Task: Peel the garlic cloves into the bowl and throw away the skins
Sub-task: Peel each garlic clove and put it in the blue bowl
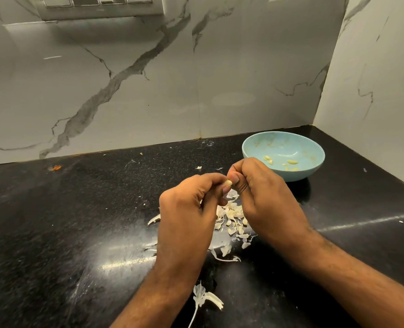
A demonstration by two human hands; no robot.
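Papery garlic skins (231, 218) litter the black surface (78, 209) beneath both hands; the left hand (191, 204) and right hand (262, 197) pinch one garlic clove (228, 183) between curled fingers (234, 179); peeling seems underway; next, probably, dropping it into the blue bowl (314, 166) just beyond the right fingers.

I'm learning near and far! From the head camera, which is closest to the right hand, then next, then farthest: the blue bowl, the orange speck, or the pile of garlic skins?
1. Pile of garlic skins: just under and beside the right hand.
2. Blue bowl: right behind it, by the corner.
3. Orange speck: far left, near the wall.
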